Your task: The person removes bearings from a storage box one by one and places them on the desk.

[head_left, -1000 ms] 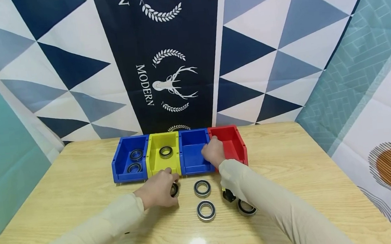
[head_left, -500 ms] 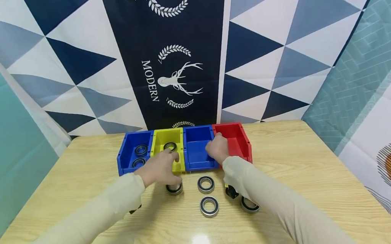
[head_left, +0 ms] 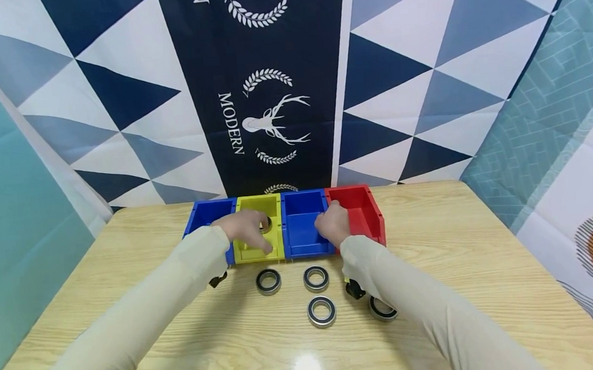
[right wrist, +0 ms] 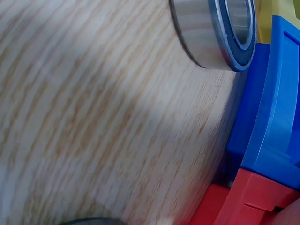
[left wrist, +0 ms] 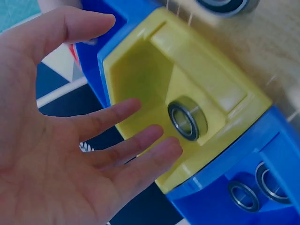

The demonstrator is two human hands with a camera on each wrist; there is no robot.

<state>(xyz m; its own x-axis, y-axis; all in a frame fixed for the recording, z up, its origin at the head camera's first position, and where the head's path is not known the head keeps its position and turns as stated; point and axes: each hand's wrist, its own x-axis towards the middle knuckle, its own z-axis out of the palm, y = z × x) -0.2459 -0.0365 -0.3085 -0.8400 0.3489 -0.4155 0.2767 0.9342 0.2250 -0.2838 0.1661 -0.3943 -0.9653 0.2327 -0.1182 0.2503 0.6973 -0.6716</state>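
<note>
Left hand [head_left: 242, 227], grip spread empty over the yellow bin [left wrist: 201, 65]; right hand [head_left: 333, 224] at the left of the red bin [head_left: 363, 214], perhaps steadying it, grip impossible to tell

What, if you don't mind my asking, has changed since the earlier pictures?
The left hand has moved forward from the ring in front of the yellow bin, and now hovers over that bin, holding nothing. That ring lies on the table, fully visible; whether it was gripped earlier is unclear. The right hand remains where the right blue bin and red bin meet.
</note>
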